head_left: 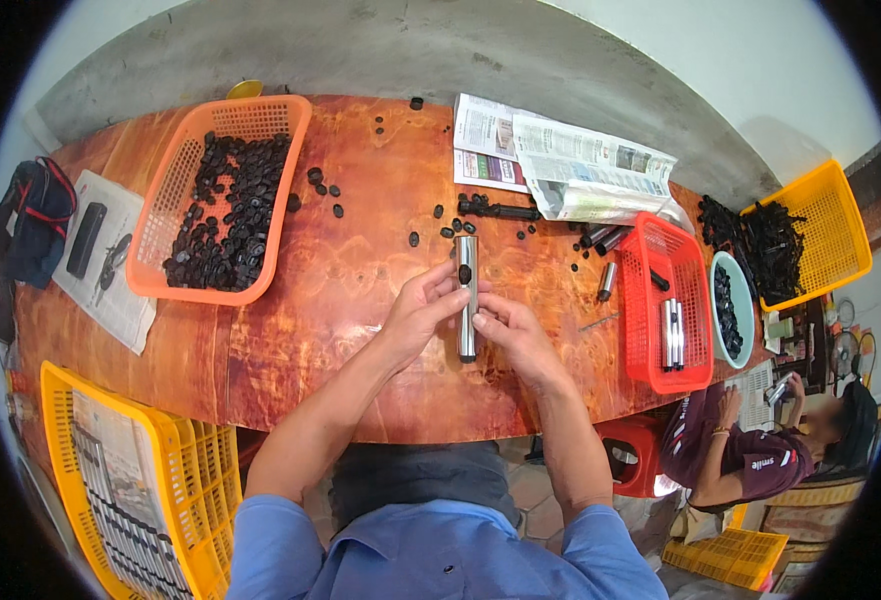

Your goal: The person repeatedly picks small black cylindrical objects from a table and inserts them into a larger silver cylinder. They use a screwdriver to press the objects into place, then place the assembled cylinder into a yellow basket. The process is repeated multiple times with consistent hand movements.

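A shiny chrome tube (468, 335) with a black lower end stands lengthwise between my hands, above the wooden table. My left hand (418, 316) grips its left side, with the thumb next to a small black oval plug (464, 273) on the tube's upper part. From the right, my right hand (512, 338) closes its thumb and fingers on the tube's lower half. Just beyond the tube, several loose black oval pieces (414, 239) lie on the table.
An orange basket (138, 240) of black pieces stands at left; a red basket (640, 345) with chrome tubes is at right, beside a pale blue bowl (747, 345). Newspapers (600, 165) lie at the back. A yellow crate (150, 420) stands front left. Another person (735, 460) sits at right.
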Demonstrator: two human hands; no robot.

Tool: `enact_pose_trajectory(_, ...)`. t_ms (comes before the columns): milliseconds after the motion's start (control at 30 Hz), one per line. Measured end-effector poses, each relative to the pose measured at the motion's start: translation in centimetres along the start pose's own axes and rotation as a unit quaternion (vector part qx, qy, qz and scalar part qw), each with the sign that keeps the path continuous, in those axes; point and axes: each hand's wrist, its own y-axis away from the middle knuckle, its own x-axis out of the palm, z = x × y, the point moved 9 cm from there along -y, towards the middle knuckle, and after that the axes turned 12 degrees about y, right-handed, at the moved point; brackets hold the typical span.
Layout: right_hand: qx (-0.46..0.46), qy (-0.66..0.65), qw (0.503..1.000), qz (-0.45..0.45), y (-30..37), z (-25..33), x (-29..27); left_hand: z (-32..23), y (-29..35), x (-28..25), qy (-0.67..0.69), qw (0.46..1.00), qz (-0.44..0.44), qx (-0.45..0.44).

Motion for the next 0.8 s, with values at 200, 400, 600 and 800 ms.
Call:
enact_pose_trajectory(200,0.032,-0.060,0.998,0.015,-0.2,-1.0,0.3,0.0,0.0,-0.4,-0.031,0.999,-0.035,-0.009)
enact_pose_trajectory(400,0.063,0.051,0.997,0.008,-0.9,-2.2,-1.3,-0.3,-0.3,-1.4,-0.027,0.996,-0.071,0.043)
enact_pose_trajectory(600,-0.063,0.346,0.911,-0.213,-2.8,1.8,-6.7,-0.3,-0.3,-2.3,0.060,0.994,-0.090,0.006)
enact_pose_trajectory(800,-0.066,0.431,0.851,-0.292,-0.4,2.5,-8.1,0.8,-0.8,-2.4,0.101,0.990,-0.094,-0.022)
